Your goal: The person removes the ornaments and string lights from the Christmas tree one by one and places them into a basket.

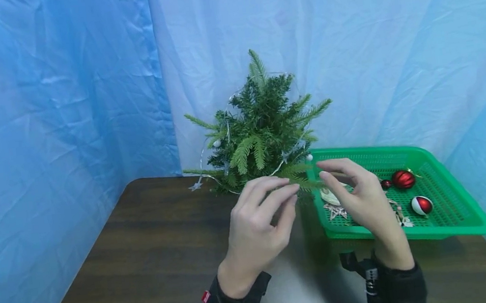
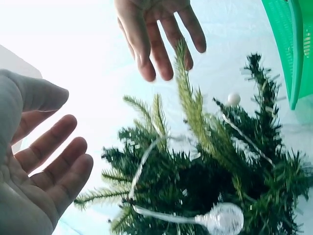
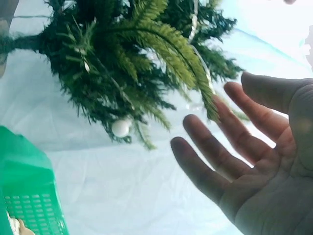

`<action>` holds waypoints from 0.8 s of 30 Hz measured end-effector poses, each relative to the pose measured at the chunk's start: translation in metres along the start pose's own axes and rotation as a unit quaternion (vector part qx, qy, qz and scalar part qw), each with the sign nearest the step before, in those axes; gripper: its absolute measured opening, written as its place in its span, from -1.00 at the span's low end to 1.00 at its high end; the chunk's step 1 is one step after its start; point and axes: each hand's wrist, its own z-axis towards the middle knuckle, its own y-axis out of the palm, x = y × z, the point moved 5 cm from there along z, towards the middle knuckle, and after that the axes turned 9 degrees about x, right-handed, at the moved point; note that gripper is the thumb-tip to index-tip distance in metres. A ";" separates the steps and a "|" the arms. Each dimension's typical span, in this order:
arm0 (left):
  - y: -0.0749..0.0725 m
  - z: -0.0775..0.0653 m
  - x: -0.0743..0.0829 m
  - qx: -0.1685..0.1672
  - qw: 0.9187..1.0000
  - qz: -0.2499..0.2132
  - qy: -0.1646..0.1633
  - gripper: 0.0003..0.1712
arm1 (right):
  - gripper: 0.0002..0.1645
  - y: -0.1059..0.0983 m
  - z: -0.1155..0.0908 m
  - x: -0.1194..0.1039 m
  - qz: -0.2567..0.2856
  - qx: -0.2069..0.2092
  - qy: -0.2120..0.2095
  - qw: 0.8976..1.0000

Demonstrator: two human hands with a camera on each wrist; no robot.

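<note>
A small artificial Christmas tree [image 1: 262,124] stands at the back of the table, with a silvery string of lights [image 2: 142,171] looped through its branches. Its ornaments include a clear bulb [image 2: 226,219], a white ball [image 3: 121,128] and a star [image 1: 196,184] at the left. My left hand [image 1: 259,224] is in front of the lower branches, fingers relaxed and holding nothing. Near a drooping branch tip [image 3: 208,100] on the right side, my right hand [image 3: 259,156] has its fingers spread loosely; whether they touch the needles I cannot tell.
At the right is a green perforated basket [image 1: 460,188] holding a ridged red ball [image 1: 403,179], a red-and-white ball [image 1: 422,205] and several pale ornaments [image 1: 337,210]. Blue cloth [image 1: 85,89] hangs behind the brown wooden table [image 1: 147,260] and at both sides.
</note>
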 end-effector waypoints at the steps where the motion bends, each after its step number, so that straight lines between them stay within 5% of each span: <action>1: -0.001 0.000 -0.003 0.006 1.000 -0.010 -0.008 -0.80 | -0.64 0.000 0.000 0.000 0.002 0.003 -0.001 1.000; 13: -0.026 0.004 -0.026 0.121 0.992 -0.010 -0.046 -0.80 | -0.68 0.005 0.002 0.002 0.005 0.016 0.019 1.000; 18: -0.035 0.003 -0.036 0.152 0.987 -0.016 -0.057 -0.81 | -0.64 0.010 0.003 0.002 0.052 0.007 0.047 0.997; 24: -0.042 -0.006 -0.069 0.143 0.977 -0.020 -0.158 -0.75 | -0.56 0.009 0.002 0.007 0.158 0.022 0.122 0.980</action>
